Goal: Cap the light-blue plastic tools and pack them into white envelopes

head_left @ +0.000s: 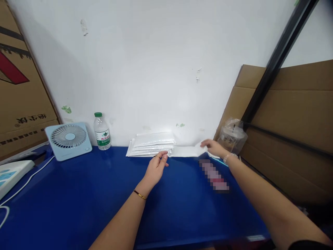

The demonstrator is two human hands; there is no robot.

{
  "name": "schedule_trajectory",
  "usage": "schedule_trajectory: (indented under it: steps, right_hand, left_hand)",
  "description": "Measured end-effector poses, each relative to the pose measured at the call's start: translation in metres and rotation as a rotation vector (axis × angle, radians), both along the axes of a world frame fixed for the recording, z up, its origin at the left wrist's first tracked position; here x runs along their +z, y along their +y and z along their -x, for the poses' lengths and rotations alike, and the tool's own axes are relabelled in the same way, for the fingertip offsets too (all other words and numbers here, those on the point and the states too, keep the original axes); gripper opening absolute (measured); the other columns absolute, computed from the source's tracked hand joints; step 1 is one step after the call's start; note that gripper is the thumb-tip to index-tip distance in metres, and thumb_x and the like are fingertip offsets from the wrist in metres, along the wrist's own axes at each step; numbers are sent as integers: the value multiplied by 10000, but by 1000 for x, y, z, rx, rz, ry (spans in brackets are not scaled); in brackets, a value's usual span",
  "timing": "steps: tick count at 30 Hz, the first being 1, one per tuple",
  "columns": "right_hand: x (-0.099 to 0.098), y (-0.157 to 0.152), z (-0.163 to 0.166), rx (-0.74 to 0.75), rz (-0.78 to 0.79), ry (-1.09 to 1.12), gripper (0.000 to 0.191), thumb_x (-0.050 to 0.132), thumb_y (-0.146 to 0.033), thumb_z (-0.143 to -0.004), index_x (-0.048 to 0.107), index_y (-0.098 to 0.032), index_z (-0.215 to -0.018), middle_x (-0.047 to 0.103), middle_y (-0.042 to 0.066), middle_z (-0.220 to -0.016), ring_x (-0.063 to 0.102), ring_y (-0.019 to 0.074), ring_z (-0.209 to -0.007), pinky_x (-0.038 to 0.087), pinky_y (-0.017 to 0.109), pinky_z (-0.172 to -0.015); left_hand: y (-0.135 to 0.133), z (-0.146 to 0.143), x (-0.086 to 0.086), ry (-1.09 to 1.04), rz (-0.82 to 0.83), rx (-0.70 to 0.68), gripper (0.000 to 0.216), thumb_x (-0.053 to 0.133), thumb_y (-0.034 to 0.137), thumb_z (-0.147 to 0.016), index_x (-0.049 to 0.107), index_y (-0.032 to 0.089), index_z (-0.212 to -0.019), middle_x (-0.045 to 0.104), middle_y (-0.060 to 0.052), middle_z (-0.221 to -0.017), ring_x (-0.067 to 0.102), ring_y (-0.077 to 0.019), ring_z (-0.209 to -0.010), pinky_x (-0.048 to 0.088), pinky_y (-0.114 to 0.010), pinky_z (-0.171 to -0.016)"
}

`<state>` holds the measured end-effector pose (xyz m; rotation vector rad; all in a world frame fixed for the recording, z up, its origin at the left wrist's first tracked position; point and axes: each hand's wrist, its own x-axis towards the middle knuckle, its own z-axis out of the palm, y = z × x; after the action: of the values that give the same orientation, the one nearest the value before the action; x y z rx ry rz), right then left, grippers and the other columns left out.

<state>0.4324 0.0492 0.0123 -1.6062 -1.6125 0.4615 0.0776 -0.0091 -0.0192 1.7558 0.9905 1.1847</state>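
Observation:
A stack of white padded mailers (153, 141) lies on the blue table against the wall, its layers slightly fanned. Just in front of its right lower edge is my left hand (156, 168), fingers loosely bent and thumb apart, with nothing visible in it. I cannot tell whether the fingertips touch the stack. My right hand (214, 147) pinches the right end of a flat white sheet (184, 151), which runs along the wall from beside the stack. That end is lifted and a little blurred.
On the blue table (104, 201) stand a light-blue fan (69, 140) and a green-capped water bottle (102, 133). A white device (15, 175) with a cable is far left. A blurred-out item (214, 176) lies right, near a bagged cup (231, 137). Cardboard (293, 139) flanks the right side.

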Motion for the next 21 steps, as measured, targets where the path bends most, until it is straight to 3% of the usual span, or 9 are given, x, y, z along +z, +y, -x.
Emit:
schedule_trajectory:
  steps: [4, 7, 9, 12, 15, 19, 21]
  right_hand:
    - [-36, 9, -1, -118, 78, 96, 141, 577, -148, -608, 693, -123, -684, 675, 71, -744, 600, 180, -694, 468, 277, -671]
    - [-46, 14, 4, -228, 58, 150, 193, 583, -202, -628, 665, -100, -770, 649, 82, -706, 588, 185, -643, 463, 290, -610]
    - [-48, 16, 9, -284, 32, 163, 170, 585, -188, -614, 646, -112, -753, 640, 93, -747, 589, 203, -711, 459, 306, -650]
    - [-41, 18, 24, -303, -7, 151, 68, 615, -186, -589, 621, -142, -641, 635, 115, -842, 556, 249, -913, 424, 328, -781]
    - [-27, 27, 55, -257, -26, 162, 127, 621, -291, -640, 634, -165, -653, 638, 117, -939, 512, 259, -1018, 387, 326, -843]
    - [-8, 50, 117, -129, 65, 253, 362, 545, -493, -708, 657, -152, -659, 670, 114, -780, 582, 222, -754, 432, 330, -692]
    - [1, 59, 144, -81, 77, 298, 334, 616, -472, -647, 640, -139, -629, 659, 101, -688, 573, 207, -671, 434, 323, -641]
  left_hand:
    - [-3, 0, 3, 17, 1, -23, 441, 372, 503, -882, 556, 215, -1161, 646, -48, -841, 631, -183, -802, 452, -286, -706]
    - [-3, 1, 2, 36, 17, -23, 439, 366, 506, -884, 561, 218, -1151, 645, -42, -819, 628, -183, -809, 449, -284, -710]
    - [-1, 1, 1, 27, 28, -22, 434, 370, 508, -882, 561, 225, -1151, 646, -42, -841, 627, -180, -804, 447, -282, -711]
    - [1, -1, -2, -3, 71, -31, 428, 395, 517, -870, 566, 234, -1141, 651, -49, -886, 624, -180, -797, 445, -275, -695]
    - [3, -4, -4, -86, 196, -33, 409, 445, 522, -847, 576, 233, -1104, 641, -62, -987, 628, -170, -775, 443, -261, -659]
    - [5, -6, -5, -427, 537, -55, 399, 520, 495, -818, 541, 202, -1089, 576, -103, -1142, 642, -177, -834, 471, -244, -632]
    - [7, -3, -4, -639, 699, -61, 404, 556, 459, -807, 507, 185, -1099, 550, -127, -1172, 639, -196, -900, 498, -252, -650]
